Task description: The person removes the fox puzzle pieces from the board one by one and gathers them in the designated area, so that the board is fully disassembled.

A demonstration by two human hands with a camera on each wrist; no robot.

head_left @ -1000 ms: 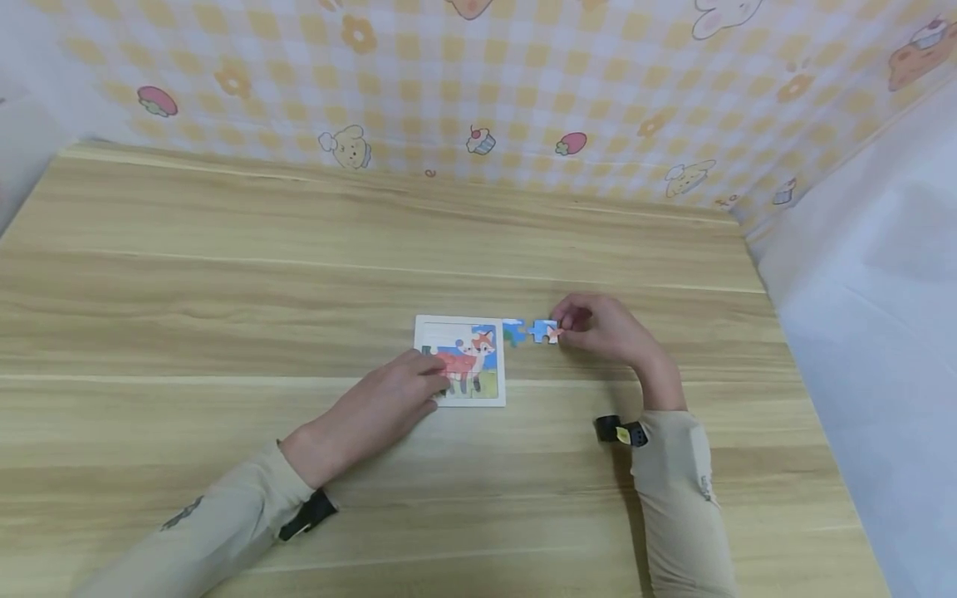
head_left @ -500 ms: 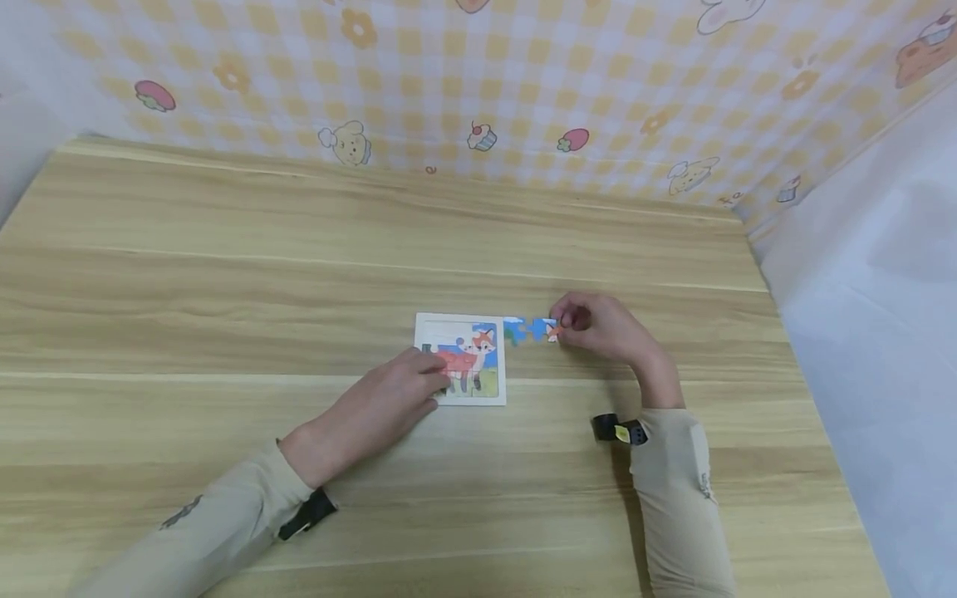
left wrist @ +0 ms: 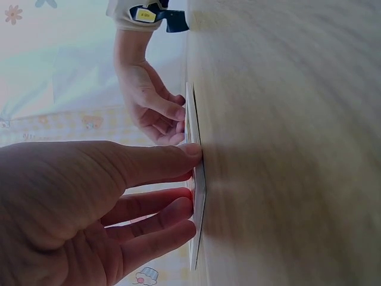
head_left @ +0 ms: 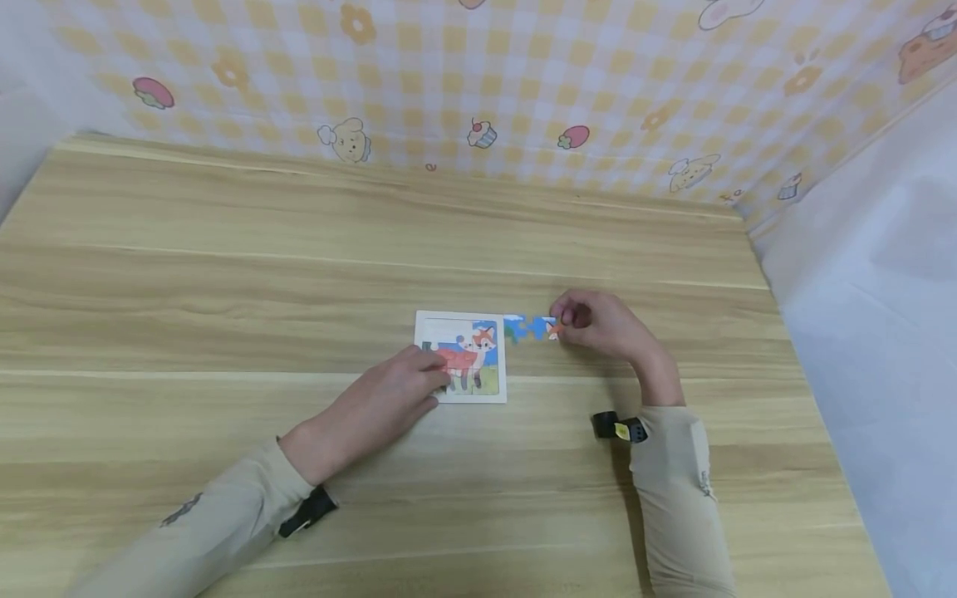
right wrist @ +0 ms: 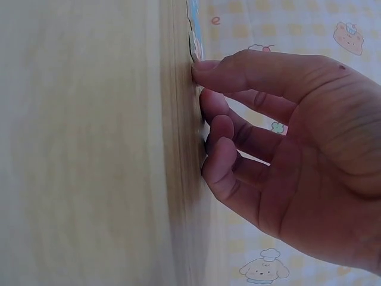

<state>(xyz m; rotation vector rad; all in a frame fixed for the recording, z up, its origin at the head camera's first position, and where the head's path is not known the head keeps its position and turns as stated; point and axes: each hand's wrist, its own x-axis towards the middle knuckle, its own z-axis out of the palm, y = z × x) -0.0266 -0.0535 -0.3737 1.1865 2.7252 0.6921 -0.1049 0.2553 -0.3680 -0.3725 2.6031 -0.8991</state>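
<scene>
Puzzle piece (head_left: 542, 327) is held against the green-cornered piece (head_left: 513, 326) on the table (head_left: 493, 498), just beside the picture board (head_left: 503, 357).
It is pinched at its outer end by the right hand (head_left: 604, 328), and the board is touched by the left hand (head_left: 374, 404), its fingers loosely bent. Whether the two are locked cannot be told. Both pieces should be kept flat and pushed together gently, straight on.
</scene>
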